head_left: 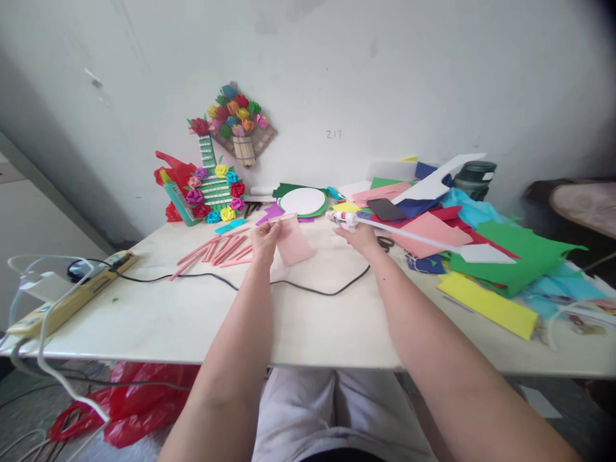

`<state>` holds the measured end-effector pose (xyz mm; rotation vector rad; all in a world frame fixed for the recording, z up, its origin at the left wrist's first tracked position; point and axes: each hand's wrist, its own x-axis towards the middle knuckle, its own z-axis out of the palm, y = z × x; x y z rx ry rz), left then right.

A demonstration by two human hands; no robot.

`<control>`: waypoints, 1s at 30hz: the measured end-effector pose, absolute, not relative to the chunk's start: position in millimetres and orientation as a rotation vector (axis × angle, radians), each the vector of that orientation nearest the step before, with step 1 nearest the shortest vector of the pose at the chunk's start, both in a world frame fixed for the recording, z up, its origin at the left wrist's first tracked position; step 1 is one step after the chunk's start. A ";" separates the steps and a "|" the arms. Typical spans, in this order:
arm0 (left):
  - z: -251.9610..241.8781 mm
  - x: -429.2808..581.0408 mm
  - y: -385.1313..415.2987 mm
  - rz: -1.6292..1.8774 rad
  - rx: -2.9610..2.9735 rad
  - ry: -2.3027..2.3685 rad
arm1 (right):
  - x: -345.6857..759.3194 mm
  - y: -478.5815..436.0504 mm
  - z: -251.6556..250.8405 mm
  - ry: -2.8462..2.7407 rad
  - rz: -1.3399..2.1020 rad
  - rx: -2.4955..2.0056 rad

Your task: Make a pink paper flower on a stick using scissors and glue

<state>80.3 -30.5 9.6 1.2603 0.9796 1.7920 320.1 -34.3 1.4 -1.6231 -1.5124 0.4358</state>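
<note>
A: Any read on arm pose, left to right?

B: Seeing the left arm (235,340) stretched forward and slanting inward, with the left hand (265,242) out over the middle of the table (332,333). Then the right arm (428,321), reaching forward too, slanting in from the lower right.

A: And edges, room to move?

B: Starting left: a yellowish power strip (77,292) by the left edge, then pink rolls (231,249) bunched just beside the left hand. Mostly bare tabletop between the forearms, crossed by a black cord (312,292). Way tighter on the right, with scissors (385,243), a phone (385,209) and piled coloured sheets (510,250) close to the right hand (360,237). Near edge passing under both arms.

A: Hands?

B: On the left, fingers pinched together on the upper left of a pink sheet (294,244), right between both hands. On the right, fingers closed around a white glue gun (347,220), aimed left towards the sheet. Can't make out each finger there.
</note>
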 end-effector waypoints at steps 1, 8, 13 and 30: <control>9.6 79.2 -29.9 1.803 1.242 0.958 | 321.1 -33.4 0.5 -1.580 0.324 -1.688; 5.4 76.2 -26.3 1.770 1.213 0.879 | 317.3 -35.2 -1.9 -1.990 0.081 -1.876; 7.3 83.8 -31.2 1.654 1.236 0.854 | 309.9 -35.3 -7.7 -2.098 0.002 -1.840; 8.5 95.4 -39.7 1.472 1.167 0.714 | 301.4 -39.7 -1.1 -1.901 -0.039 -1.621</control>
